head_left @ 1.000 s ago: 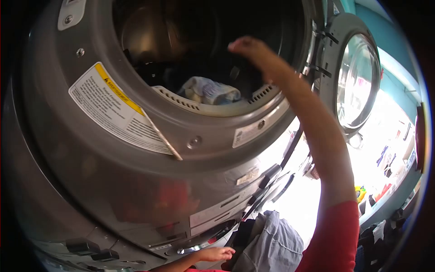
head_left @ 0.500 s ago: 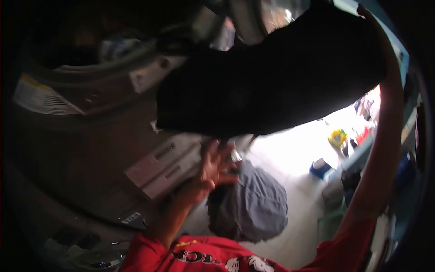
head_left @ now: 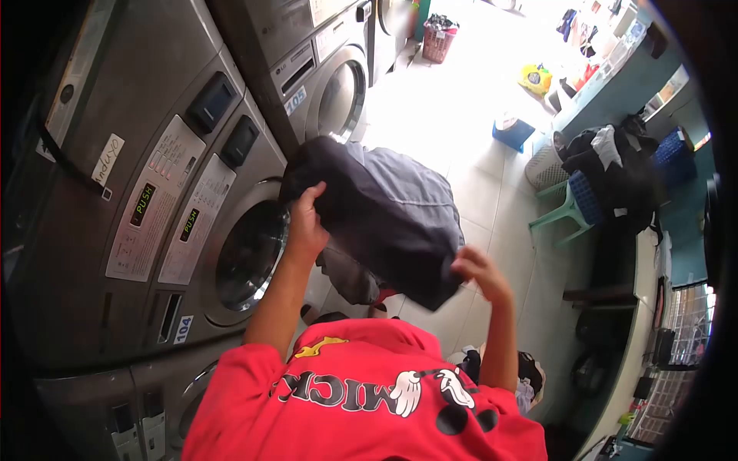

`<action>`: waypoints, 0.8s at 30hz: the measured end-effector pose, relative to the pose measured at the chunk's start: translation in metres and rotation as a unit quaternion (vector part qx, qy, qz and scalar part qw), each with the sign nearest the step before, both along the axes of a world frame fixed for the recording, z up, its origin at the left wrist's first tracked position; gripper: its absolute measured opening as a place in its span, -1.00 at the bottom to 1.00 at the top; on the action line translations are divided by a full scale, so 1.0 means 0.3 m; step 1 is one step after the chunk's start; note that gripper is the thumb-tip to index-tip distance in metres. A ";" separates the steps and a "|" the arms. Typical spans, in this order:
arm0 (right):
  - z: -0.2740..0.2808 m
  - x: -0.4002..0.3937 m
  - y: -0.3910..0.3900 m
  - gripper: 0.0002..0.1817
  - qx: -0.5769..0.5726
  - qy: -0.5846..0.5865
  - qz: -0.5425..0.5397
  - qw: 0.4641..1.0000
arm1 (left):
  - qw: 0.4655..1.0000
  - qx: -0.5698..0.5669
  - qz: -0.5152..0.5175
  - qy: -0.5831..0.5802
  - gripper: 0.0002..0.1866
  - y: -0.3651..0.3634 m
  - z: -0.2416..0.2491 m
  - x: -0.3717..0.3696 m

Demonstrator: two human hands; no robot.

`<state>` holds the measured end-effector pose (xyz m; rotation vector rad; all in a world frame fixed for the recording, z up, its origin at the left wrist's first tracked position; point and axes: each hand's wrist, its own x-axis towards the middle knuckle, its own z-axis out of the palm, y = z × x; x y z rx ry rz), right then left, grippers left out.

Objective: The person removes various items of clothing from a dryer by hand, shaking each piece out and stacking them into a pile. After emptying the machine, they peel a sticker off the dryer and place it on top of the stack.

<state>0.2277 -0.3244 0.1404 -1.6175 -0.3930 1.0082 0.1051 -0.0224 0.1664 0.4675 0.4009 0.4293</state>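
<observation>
Both of my hands hold a dark navy garment [head_left: 384,223] spread out in front of my chest. My left hand [head_left: 306,223] grips its left edge, close to the round door of a front-loading washer [head_left: 246,257]. The lower right corner of the garment is pinched in my right hand [head_left: 478,270]. Grey cloth [head_left: 346,278] shows just under the garment, down by the tiled floor. My red printed shirt [head_left: 361,392] fills the bottom of the view.
A row of grey stacked machines lines the left, labelled 104 [head_left: 182,329] and 105 [head_left: 297,100]. On the right stand a green plastic stool [head_left: 565,211] piled with dark clothes, a white basket [head_left: 544,165], a blue tub [head_left: 513,132] and a counter [head_left: 623,269].
My right hand pulled the dark garment out of the upper drum and brought it down. My view dropped from the drum to the floor, and both hands now hold the garment.
</observation>
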 end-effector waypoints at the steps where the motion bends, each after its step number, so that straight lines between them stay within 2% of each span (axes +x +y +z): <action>1: -0.087 -0.045 0.001 -0.88 -0.001 0.033 0.042 0.999 | 0.998 0.025 -0.004 0.053 -0.68 -0.008 -0.017 0.000; 2: -0.181 -0.072 -0.003 -0.87 -0.027 0.042 0.116 0.992 | 0.992 0.062 -0.009 0.106 -0.69 -0.026 -0.005 0.001; 3: -0.188 -0.100 0.017 -0.80 -0.158 -0.015 0.169 0.973 | 0.992 0.062 -0.014 0.111 -0.69 -0.049 0.007 0.004; 5: -0.273 -0.110 0.062 -0.65 -0.110 -0.278 0.072 0.951 | 0.968 0.178 -0.076 0.161 -0.71 -0.097 0.019 0.003; 6: -0.198 -0.119 0.121 -0.53 -0.045 -0.335 -0.007 0.941 | 0.956 0.243 -0.106 0.126 -0.71 -0.112 0.006 -0.001; 7: -0.076 -0.123 0.186 -0.41 0.021 -0.389 -0.085 0.917 | 0.955 0.243 -0.110 0.128 -0.71 -0.116 0.001 -0.012; 9: 0.095 -0.125 0.260 -0.29 0.079 -0.527 -0.126 0.837 | 0.865 0.374 -0.322 0.091 -0.68 -0.117 -0.005 -0.041; 10: 0.127 -0.131 0.283 -0.29 0.078 -0.524 -0.127 0.838 | 0.830 0.395 -0.385 0.086 -0.68 -0.124 0.023 -0.058; 11: 0.150 -0.137 0.305 -0.29 0.084 -0.457 -0.045 0.884 | 0.830 0.393 -0.386 0.087 -0.68 -0.129 0.038 -0.074; 12: 0.176 -0.142 0.321 -0.29 0.089 -0.385 0.037 0.918 | 0.786 0.469 -0.399 0.050 -0.70 -0.129 0.052 -0.090; 13: 0.205 -0.146 0.331 -0.41 0.007 -0.257 0.144 0.956 | 0.736 0.540 -0.408 0.014 -0.71 -0.127 0.059 -0.105; 14: 0.170 -0.159 0.347 -0.49 0.013 -0.157 0.147 0.976 | 0.720 0.598 -0.351 0.024 -0.75 -0.123 0.062 -0.123; 15: 0.130 -0.181 0.360 -0.57 0.018 -0.058 0.150 0.987 | 0.722 0.599 -0.346 0.024 -0.75 -0.110 0.067 -0.141; 16: 0.127 -0.219 0.378 -0.70 0.081 -0.007 0.071 0.994 | 0.717 0.600 -0.346 0.078 -0.76 -0.089 0.071 -0.163; 17: 0.124 -0.214 0.395 -0.70 0.077 -0.009 0.079 0.994 | 0.712 0.597 -0.345 0.133 -0.77 -0.074 0.070 -0.193; 18: 0.117 -0.212 0.411 -0.72 0.065 -0.038 0.085 0.994 | 0.782 0.510 -0.340 0.116 -0.74 -0.056 0.005 -0.224; 19: 0.120 -0.212 0.426 -0.74 0.052 -0.066 0.090 0.992 | 0.785 0.507 -0.336 0.117 -0.74 -0.052 -0.020 -0.244; 21: 0.168 -0.167 0.478 -0.70 0.015 -0.085 0.092 0.992 | 0.837 0.473 -0.222 0.163 -0.69 -0.044 -0.055 -0.268; 22: 0.184 -0.134 0.506 -0.68 -0.007 -0.147 0.092 0.985 | 0.813 0.524 -0.194 0.162 -0.71 -0.030 -0.086 -0.275; 23: 0.200 -0.103 0.533 -0.66 -0.028 -0.208 0.092 0.973 | 0.816 0.523 -0.189 0.159 -0.71 -0.017 -0.108 -0.285; 24: 0.195 -0.072 0.559 -0.64 -0.034 -0.288 0.063 0.955 | 0.843 0.480 -0.178 0.166 -0.74 -0.004 -0.126 -0.295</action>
